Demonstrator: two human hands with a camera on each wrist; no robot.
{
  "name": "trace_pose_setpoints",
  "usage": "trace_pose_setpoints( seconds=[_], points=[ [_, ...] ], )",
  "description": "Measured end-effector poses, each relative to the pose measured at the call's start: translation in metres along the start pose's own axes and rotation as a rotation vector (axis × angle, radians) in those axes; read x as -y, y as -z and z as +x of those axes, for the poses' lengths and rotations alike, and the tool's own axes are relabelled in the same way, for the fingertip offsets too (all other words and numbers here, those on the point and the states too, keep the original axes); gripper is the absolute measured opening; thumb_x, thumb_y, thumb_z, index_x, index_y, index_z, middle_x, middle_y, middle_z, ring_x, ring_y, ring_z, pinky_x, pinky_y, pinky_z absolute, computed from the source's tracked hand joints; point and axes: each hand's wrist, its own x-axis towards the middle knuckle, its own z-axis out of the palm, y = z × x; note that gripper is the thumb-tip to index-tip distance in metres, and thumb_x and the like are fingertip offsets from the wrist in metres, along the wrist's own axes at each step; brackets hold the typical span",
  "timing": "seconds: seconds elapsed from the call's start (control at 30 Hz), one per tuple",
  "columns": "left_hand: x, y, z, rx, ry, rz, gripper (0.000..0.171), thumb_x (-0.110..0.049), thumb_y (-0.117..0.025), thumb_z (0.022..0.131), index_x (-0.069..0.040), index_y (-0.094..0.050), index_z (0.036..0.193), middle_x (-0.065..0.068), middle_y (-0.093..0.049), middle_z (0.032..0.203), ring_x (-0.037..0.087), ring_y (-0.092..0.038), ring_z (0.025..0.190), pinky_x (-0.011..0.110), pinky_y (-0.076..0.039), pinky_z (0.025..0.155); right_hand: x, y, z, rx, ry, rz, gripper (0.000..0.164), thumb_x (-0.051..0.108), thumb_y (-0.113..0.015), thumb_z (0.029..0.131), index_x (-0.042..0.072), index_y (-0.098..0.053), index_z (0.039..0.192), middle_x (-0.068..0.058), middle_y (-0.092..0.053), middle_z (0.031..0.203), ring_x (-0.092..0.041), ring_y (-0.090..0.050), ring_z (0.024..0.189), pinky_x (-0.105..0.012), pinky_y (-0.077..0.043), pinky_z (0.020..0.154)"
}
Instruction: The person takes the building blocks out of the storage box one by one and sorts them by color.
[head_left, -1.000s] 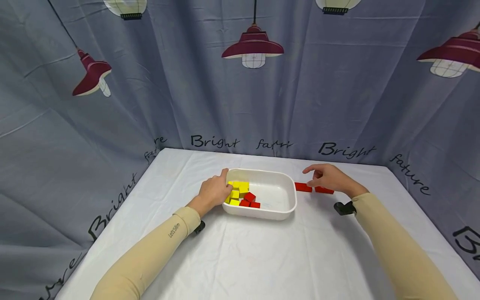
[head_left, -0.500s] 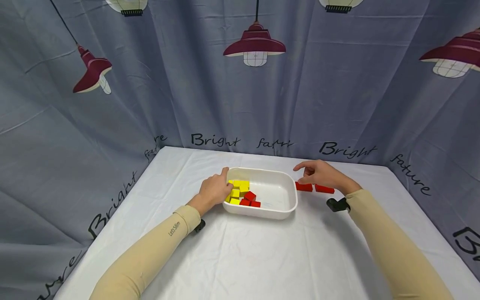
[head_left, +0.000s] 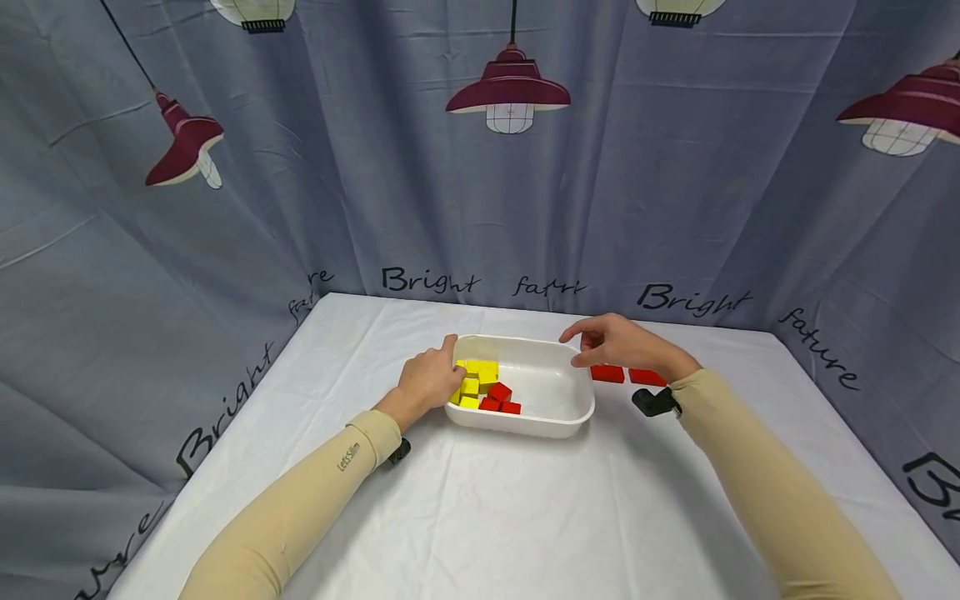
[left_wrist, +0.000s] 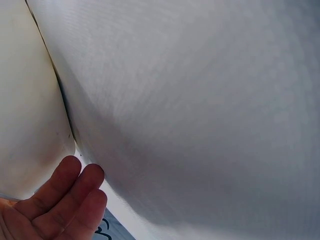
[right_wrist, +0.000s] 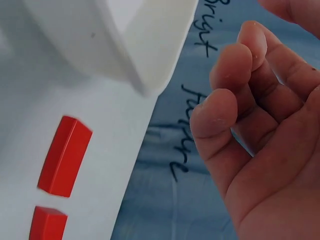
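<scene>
A white plastic tub [head_left: 551, 427] stands on the cloth-covered table in the head view. Several yellow blocks [head_left: 487, 372] and red blocks [head_left: 500, 392] lie in its left half. My left hand [head_left: 427, 380] grips the tub's left end, thumb over the rim; in the left wrist view its fingertips [left_wrist: 70, 167] are against the outer wall. My right hand [head_left: 626, 344] hovers over the tub's right rim, fingers loosely bent and holding nothing. In the right wrist view it appears apart from the tub. Two longer red blocks [right_wrist: 65, 156] lie on the table just right of the tub.
White cloth covers the table [head_left: 525, 517]. A grey-blue curtain [head_left: 480, 208] with printed lamps and lettering hangs behind the table's far edge and along both sides.
My right hand has moved left, from above the long red blocks to the tub's right rim. My left hand, the tub and the blocks have stayed in place.
</scene>
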Motion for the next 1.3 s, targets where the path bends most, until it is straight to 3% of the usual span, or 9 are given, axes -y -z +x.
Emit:
trace_pose_setpoints(
  seconds=[0.43,0.63,0.9,1.3],
  points=[
    [0.002,-0.002,0.001,-0.015,-0.009,-0.007,0.063,-0.032,-0.050,0.097,-0.013,-0.031,0.154,0.013,-0.072,0.105,0.023,-0.063,0.074,0.043,-0.055,0.075,0.022,-0.016,0.018,0.096,0.064,0.014,0.030,0.023,-0.078,0.087,0.017,-0.073,0.116,-0.006,-0.059,0.080,-0.020,-0.054,0.076,-0.031,-0.044,0.071],
    [0.002,-0.002,-0.001,-0.011,-0.005,-0.006,0.063,-0.032,-0.050,0.097,-0.013,-0.031,0.154,0.013,-0.072,0.105,0.022,-0.063,0.074,0.042,-0.054,0.073,0.021,-0.027,0.033,0.144,0.060,0.046,0.031,0.021,-0.078,0.087,0.014,-0.073,0.117,-0.006,-0.061,0.080,-0.021,-0.057,0.076,-0.038,-0.051,0.076],
    [0.002,-0.003,0.000,-0.013,-0.010,-0.009,0.062,-0.032,-0.050,0.097,-0.013,-0.032,0.153,0.014,-0.072,0.106,0.022,-0.063,0.073,0.041,-0.054,0.071,0.024,-0.037,0.047,0.202,0.055,0.041,0.031,0.017,-0.076,0.088,0.012,-0.073,0.118,-0.004,-0.061,0.077,-0.019,-0.055,0.071,-0.029,-0.043,0.062],
    [0.001,-0.002,0.000,-0.019,-0.006,-0.001,0.063,-0.033,-0.049,0.097,-0.013,-0.031,0.154,0.014,-0.072,0.107,0.022,-0.063,0.074,0.042,-0.055,0.073,0.015,-0.048,0.069,0.290,0.034,0.040,0.035,0.015,-0.074,0.088,0.009,-0.071,0.123,-0.003,-0.062,0.079,-0.018,-0.055,0.071,-0.030,-0.045,0.065]
  ],
)
